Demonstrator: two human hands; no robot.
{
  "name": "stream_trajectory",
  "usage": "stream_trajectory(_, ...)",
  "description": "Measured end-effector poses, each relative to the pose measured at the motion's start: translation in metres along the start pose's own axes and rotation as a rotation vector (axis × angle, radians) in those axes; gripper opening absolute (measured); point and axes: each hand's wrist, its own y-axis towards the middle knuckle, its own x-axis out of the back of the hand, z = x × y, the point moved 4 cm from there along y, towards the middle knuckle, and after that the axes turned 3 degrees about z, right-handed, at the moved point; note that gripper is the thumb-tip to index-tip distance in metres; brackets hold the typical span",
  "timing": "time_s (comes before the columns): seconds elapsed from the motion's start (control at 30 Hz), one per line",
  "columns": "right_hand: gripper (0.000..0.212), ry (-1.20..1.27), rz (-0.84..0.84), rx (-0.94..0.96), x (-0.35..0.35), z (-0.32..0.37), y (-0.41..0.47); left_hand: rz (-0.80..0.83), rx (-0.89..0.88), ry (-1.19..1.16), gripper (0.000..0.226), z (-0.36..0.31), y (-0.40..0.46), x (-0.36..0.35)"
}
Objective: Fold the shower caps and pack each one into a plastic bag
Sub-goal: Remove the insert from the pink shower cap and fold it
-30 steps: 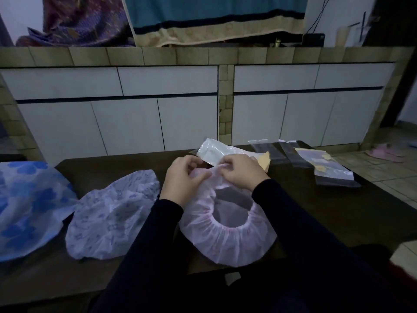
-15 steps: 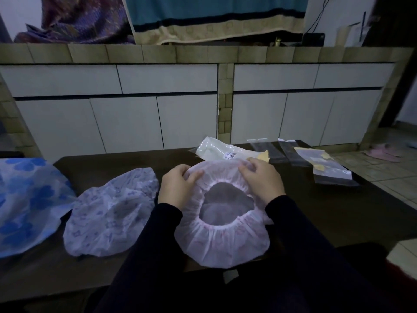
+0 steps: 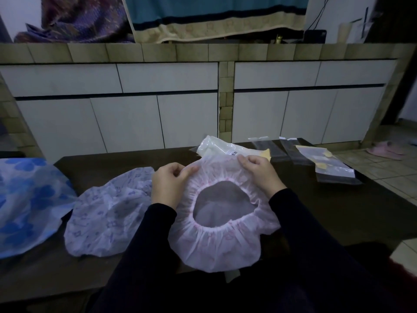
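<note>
A pink-white shower cap (image 3: 216, 247) lies opening-up on the dark table (image 3: 338, 211) in front of me, its elastic ring spread wide. My left hand (image 3: 168, 185) pinches its far left rim and my right hand (image 3: 259, 169) pinches its far right rim. A purple-patterned cap (image 3: 106, 218) lies flat to the left, and a blue-flowered cap (image 3: 29, 204) lies at the far left. Just behind the pink cap rests a white plastic bag (image 3: 221, 149). Empty clear bags (image 3: 268, 150) lie further right.
A filled flat bag with yellow bits (image 3: 327, 164) sits at the table's right end. White cabinet doors (image 3: 158, 123) under a tiled counter stand behind the table. Pink slippers (image 3: 385, 150) lie on the tiled floor at right.
My hands have moved apart along the pink cap's far rim, stretching the bunched edge out so the opening is wider and rounder.
</note>
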Motion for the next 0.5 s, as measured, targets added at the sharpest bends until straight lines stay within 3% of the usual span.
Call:
stream_trajectory(0.17,0.024,-0.041,-0.125,-0.011,-0.002,-0.005,0.002,0.049,-0.030,0.134,0.036,0.004,0.008,-0.003)
stream_trajectory(0.33,0.044,-0.350,-0.274,-0.024,0.006,-0.009,0.002,0.043,-0.035,0.403,0.038,0.002,0.018,-0.007)
stream_trajectory(0.43,0.051,-0.444,-0.238,-0.032,0.002,-0.010,0.001,0.019,0.017,0.427,0.034,0.004,0.021,-0.011)
stream_trajectory(0.5,0.044,-0.447,-0.177,-0.071,0.004,-0.012,0.005,0.003,0.011,0.387,0.027,0.004,0.023,-0.011)
